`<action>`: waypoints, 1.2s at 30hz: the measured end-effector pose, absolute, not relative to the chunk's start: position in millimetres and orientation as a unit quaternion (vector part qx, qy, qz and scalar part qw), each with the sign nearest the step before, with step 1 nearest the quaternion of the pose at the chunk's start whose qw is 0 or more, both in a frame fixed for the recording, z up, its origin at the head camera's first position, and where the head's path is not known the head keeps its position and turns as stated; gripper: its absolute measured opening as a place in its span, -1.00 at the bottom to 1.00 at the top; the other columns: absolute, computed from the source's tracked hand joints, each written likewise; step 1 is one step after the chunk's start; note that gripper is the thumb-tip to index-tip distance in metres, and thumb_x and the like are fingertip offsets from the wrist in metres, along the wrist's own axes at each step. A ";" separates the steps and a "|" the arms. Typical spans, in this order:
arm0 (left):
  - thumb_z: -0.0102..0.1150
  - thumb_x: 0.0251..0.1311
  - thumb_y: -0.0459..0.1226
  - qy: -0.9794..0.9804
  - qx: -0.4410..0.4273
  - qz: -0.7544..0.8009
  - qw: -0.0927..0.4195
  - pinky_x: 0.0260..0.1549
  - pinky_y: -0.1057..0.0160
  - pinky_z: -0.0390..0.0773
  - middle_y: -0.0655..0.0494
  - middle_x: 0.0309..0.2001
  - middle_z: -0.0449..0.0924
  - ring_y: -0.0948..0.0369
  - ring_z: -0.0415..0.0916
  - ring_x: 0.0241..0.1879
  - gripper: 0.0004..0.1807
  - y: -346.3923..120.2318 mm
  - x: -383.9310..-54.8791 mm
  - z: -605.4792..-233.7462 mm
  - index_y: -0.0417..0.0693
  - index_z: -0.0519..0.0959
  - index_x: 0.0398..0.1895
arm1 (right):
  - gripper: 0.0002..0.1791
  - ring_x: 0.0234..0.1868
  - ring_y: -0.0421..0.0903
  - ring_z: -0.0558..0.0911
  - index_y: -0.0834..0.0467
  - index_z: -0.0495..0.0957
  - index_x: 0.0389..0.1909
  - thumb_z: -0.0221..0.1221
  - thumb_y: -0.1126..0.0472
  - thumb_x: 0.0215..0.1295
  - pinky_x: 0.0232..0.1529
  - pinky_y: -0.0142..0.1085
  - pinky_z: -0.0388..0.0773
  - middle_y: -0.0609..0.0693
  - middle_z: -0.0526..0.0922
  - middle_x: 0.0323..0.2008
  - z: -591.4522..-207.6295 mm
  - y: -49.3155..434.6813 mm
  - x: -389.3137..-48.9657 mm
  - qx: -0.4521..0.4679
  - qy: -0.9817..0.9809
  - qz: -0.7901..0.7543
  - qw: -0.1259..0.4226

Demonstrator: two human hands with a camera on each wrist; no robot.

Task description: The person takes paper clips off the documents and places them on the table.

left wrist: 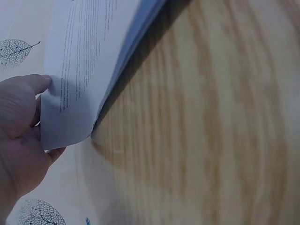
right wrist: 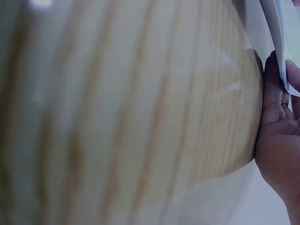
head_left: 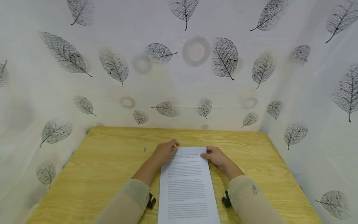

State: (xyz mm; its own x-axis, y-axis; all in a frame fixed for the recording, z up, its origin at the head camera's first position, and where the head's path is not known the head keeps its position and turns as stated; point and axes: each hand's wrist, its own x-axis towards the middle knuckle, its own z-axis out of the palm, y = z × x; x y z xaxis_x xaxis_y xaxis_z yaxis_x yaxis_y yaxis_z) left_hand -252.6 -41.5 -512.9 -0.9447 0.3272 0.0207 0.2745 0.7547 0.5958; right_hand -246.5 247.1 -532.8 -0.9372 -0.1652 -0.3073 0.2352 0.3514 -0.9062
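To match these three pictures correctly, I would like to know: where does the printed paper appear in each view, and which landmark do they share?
Head: the printed paper is at lower centre, cut off by the bottom edge.
Left wrist: upper left, pinched by the left hand.
Right wrist: only part shows, at the upper right, in the grip of the right hand.
Shared landmark: the wood-grain table.

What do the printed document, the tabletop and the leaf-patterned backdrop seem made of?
Printed document: white, matte paper, by its thin, bending edge.
Tabletop: glossy wood or wood-look laminate; brown grain streaks and bright reflections show.
Leaf-patterned backdrop: probably thin fabric or plastic sheeting, from its soft creases; which, I cannot tell.
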 end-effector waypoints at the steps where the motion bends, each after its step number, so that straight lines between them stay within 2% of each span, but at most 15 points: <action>1: 0.17 0.62 -0.15 0.935 0.160 0.314 0.040 0.41 -0.21 0.53 -0.05 0.19 0.79 -0.12 0.68 0.30 -0.76 -41.0 -252.5 -513.4 0.18 0.60 0.24 | -0.64 0.01 -0.11 0.70 0.31 0.66 0.25 0.30 0.29 0.51 0.00 -0.37 0.64 0.20 0.76 0.19 -532.6 246.9 -246.4 0.022 0.804 -0.568 0.175; 10: 0.24 0.57 -0.13 0.931 0.148 0.331 0.049 0.34 -0.20 0.57 -0.04 0.17 0.78 -0.14 0.68 0.25 -0.79 -43.1 -253.8 -516.7 0.24 0.55 0.17 | -0.66 -0.04 -0.13 0.71 0.33 0.66 0.23 0.28 0.34 0.51 -0.04 -0.36 0.65 0.20 0.77 0.15 -526.3 244.2 -243.8 0.022 0.799 -0.576 0.174; 22: 0.21 0.59 -0.16 0.915 0.156 0.365 0.065 0.26 -0.15 0.63 -0.08 0.17 0.77 -0.12 0.70 0.22 -0.81 -47.2 -251.5 -517.3 0.27 0.54 0.15 | -0.66 -0.08 -0.15 0.72 0.35 0.66 0.23 0.27 0.35 0.52 -0.07 -0.36 0.67 0.20 0.79 0.11 -528.6 245.7 -244.1 0.010 0.795 -0.580 0.176; 36: 0.20 0.59 -0.17 0.910 0.155 0.380 0.060 0.22 -0.14 0.65 -0.06 0.12 0.77 -0.07 0.71 0.14 -0.83 -49.1 -249.7 -516.0 0.21 0.56 0.14 | -0.66 -0.05 -0.14 0.71 0.35 0.66 0.22 0.28 0.35 0.51 -0.04 -0.35 0.66 0.19 0.79 0.12 -527.2 244.9 -243.0 0.009 0.795 -0.580 0.177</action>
State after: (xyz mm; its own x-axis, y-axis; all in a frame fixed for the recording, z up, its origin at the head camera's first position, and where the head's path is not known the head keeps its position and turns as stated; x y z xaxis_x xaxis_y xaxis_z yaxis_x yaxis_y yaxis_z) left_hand -249.7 -49.1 -516.0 -0.9448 0.3276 0.0077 0.2356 0.6629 0.7106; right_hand -243.0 244.9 -527.2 -0.9373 -0.1915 -0.2911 0.2188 0.3268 -0.9194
